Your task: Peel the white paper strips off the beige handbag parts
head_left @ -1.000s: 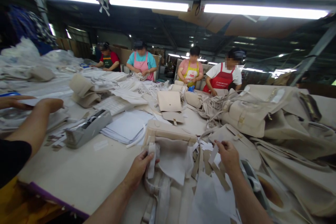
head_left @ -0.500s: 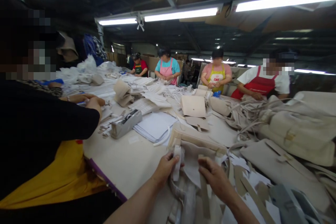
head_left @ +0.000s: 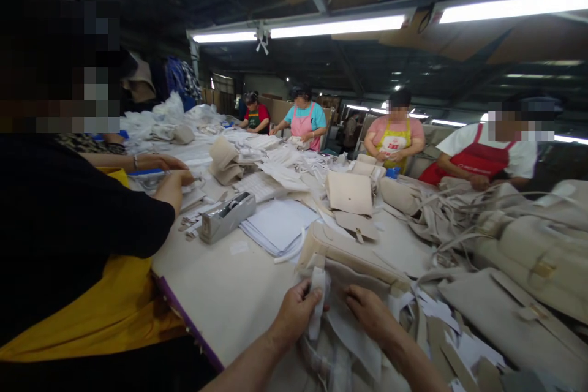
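Two hands at a beige bag [head_left: 349, 255] near the table [head_left: 229, 294] edge
The white strip [head_left: 317, 300] could slip crooked if the pinch slackens (my guess) — the left hand [head_left: 296, 313] nips it upright at the bag's corner; the right hand [head_left: 370, 316] lies curled on the white paper [head_left: 353, 337] beside it, grip unclear.

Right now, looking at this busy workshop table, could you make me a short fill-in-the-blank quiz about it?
1. The left hand pinches a narrow ___ strip at the open beige bag.
2. The grey metal tape dispenser stands to the ___ of the flat stack of white paper sheets.
3. The co-worker at the near left wears a black top and a ___ apron.
4. Across the table, the worker in the red apron wears a ___ shirt.

Missing words: white; left; yellow; white.
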A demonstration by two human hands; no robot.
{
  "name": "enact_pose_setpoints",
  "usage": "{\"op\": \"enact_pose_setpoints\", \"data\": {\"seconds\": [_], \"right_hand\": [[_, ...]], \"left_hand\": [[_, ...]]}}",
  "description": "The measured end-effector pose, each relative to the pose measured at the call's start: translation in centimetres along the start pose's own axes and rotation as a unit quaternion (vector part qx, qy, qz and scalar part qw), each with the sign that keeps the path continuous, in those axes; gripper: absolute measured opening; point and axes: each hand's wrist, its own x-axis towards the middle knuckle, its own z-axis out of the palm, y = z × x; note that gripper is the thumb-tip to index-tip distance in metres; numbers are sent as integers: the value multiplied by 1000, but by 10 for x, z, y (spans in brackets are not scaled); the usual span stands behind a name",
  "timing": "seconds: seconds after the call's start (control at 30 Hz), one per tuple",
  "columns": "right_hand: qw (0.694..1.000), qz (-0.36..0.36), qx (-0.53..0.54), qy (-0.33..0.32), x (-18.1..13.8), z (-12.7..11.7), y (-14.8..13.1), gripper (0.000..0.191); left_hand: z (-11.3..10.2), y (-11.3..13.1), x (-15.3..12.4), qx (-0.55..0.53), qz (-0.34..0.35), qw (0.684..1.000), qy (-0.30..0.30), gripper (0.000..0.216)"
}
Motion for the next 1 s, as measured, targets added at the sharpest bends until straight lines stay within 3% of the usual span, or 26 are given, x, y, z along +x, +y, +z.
{"op": "enact_pose_setpoints", "data": {"seconds": [0.3,0.63,0.8,0.9,1.0], "right_hand": [[999,-26,20,-37,21,-2,-9,20],[981,-59,175,-52,34,29,6,38],[989,-34,143,12,30,37,5,44],[994,-12,107,34,28,42,-1,56],[993,11,108,50,31,46,-5,54]], "left_hand": [[0,-6,-2,-11,-11,1000,13,35],[2,-10,0,-55,-13,998,32,29],[2,-17,3,-119,16,992,35,53],[1,-21,4,-130,3,990,47,69],[0,-20,4,-136,-14,989,54,75]]}}
